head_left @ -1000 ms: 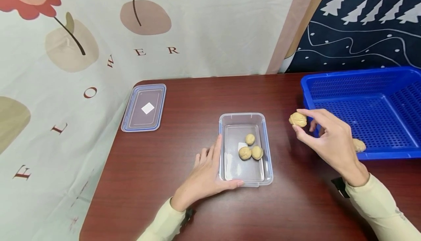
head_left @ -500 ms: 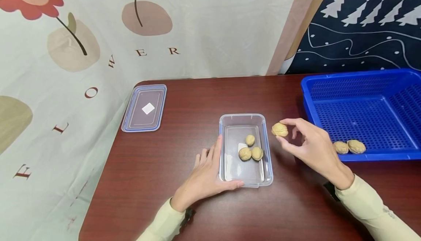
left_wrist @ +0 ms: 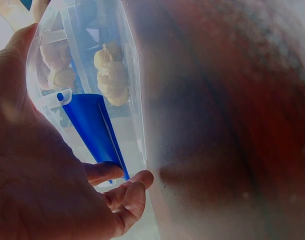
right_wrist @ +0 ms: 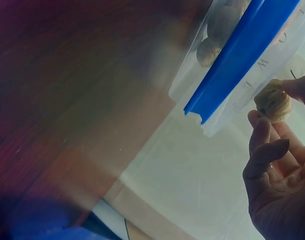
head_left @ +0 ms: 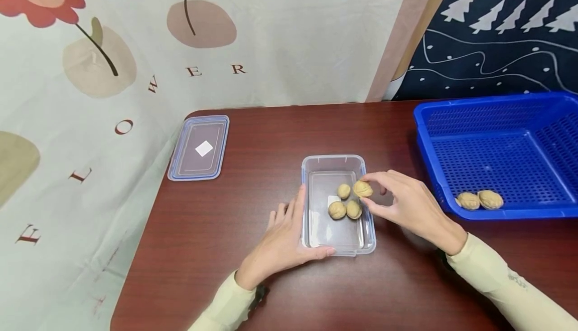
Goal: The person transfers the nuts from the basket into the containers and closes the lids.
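head view: right hand (head_left: 408, 203) pinches walnut (head_left: 363, 189) over edge of box (head_left: 334, 162); left hand (head_left: 282, 240), relaxed, touches box. early release could drop it outside.

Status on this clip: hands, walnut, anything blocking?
Right hand pinches a walnut above the right side of the clear container. Left hand touches its near-left corner. Three walnuts inside. Nothing visibly blocking.

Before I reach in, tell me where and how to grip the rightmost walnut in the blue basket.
Probably pinch the rightmost walnut by its rounded upper half, from above and the right: another walnut crowds its left end, the blue basket walls in its near side, while its right looks open.
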Demonstrator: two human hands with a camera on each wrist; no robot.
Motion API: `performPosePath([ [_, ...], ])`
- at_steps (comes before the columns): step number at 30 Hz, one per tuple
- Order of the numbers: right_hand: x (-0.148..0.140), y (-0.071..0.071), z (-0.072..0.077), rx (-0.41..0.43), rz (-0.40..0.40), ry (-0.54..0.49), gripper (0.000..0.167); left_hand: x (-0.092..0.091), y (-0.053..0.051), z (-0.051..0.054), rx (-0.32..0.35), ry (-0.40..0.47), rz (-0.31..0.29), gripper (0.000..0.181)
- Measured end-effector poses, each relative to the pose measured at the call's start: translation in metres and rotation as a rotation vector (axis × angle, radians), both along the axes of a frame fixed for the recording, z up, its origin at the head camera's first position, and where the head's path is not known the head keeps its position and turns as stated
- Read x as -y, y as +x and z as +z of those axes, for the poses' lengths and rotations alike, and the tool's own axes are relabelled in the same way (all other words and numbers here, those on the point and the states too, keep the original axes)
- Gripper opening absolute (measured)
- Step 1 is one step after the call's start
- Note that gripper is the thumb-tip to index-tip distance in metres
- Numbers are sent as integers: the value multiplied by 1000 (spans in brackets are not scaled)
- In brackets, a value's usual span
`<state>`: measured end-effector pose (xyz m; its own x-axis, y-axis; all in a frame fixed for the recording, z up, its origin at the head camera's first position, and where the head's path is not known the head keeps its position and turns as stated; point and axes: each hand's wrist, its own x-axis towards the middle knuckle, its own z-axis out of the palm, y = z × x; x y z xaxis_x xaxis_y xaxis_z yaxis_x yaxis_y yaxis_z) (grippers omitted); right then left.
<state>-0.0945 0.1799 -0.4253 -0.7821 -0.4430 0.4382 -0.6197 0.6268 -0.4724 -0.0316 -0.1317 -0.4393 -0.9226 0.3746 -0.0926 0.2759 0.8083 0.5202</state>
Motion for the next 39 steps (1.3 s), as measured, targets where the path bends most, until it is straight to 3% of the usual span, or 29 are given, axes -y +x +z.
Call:
performPosePath([
  [6,6,-5,-2,-9,42,36,46,-2,-1,0,-3,5,-5,146],
  [23,17,-8,-6,95,83,142,39,-2,0,1,14,21,3,146],
  [33,14,-5,-8,4,106,102,35,-1,0,1,6,22,3,146],
  [39,12,-4,-6,12,92,90,39,0,1,1,11,23,7,146],
])
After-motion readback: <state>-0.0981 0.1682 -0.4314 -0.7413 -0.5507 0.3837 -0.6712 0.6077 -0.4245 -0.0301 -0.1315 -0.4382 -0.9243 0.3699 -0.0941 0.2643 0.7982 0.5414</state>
